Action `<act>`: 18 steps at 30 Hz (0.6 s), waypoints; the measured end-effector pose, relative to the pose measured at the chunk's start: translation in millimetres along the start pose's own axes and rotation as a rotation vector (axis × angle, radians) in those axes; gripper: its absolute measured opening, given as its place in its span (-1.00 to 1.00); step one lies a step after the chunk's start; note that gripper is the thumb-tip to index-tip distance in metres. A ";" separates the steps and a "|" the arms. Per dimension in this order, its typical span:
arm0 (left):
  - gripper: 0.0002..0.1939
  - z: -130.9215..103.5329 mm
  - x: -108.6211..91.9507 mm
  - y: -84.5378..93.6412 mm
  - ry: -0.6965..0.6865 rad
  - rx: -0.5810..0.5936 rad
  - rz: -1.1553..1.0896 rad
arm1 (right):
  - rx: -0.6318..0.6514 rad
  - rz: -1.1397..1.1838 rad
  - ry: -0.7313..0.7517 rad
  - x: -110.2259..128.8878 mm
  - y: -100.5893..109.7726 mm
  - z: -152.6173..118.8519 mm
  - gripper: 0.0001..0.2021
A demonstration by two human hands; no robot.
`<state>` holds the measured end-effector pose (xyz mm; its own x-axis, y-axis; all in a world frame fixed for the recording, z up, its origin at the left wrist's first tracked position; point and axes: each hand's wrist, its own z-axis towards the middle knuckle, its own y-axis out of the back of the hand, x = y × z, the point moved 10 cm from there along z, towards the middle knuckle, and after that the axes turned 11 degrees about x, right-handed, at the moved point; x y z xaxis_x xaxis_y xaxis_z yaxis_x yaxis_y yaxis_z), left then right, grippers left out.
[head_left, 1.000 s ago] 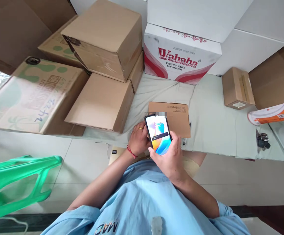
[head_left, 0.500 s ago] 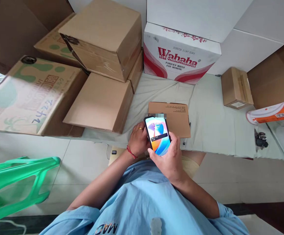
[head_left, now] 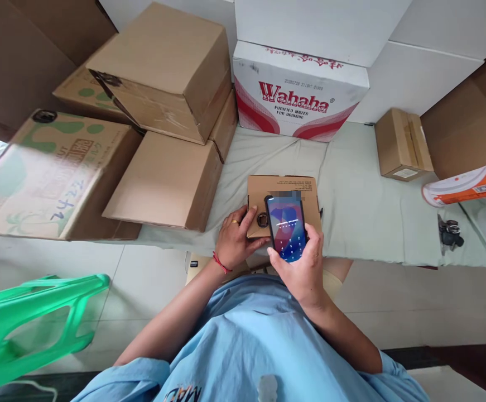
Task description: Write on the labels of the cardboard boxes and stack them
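My right hand (head_left: 303, 265) grips a smartphone (head_left: 288, 229) in a dark case, thumb on its left edge and fingers on its right. A number keypad glows on the phone's screen. Under and behind the phone lies a flat brown cardboard box (head_left: 282, 184) with small print along its far side. My left hand (head_left: 236, 240), wearing a ring and a red wrist cord, rests at this box's near left corner with thumb and forefinger spread. A dark round mark or hole (head_left: 263, 220) shows on the box between the left fingers and the phone.
Large cardboard boxes (head_left: 154, 173) are stacked to the left. At the back stands a white and red water carton (head_left: 297, 95). A small carton (head_left: 404, 144), an orange and white can (head_left: 468, 183) and a dark metal object (head_left: 451, 233) are on the right. A green stool (head_left: 42, 324) stands lower left.
The phone has moved right, away from my left hand, and its screen went from the lock picture to a keypad. My left fingers have spread, and the round mark on the box now shows.
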<state>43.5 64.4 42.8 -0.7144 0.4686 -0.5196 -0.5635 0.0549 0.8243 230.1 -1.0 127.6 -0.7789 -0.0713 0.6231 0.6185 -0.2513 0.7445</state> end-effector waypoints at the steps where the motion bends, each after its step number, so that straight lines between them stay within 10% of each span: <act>1: -0.04 -0.1 -2.3 2.3 -0.014 -0.019 0.004 | -0.021 -0.003 -0.005 -6.0 4.8 1.5 -0.22; 11: -0.01 -0.1 -5.1 4.1 -0.019 -0.042 0.032 | -0.069 -0.201 -0.578 -170.4 84.8 17.5 -0.13; 18: -0.03 1.2 -2.4 -1.3 0.015 0.014 0.032 | 0.137 -0.318 -0.776 -233.4 87.4 6.6 -0.01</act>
<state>46.4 64.3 43.3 -0.7379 0.4573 -0.4964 -0.5346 0.0529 0.8435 466.7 0.0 48.8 -0.6574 0.6776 0.3295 0.4280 -0.0242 0.9035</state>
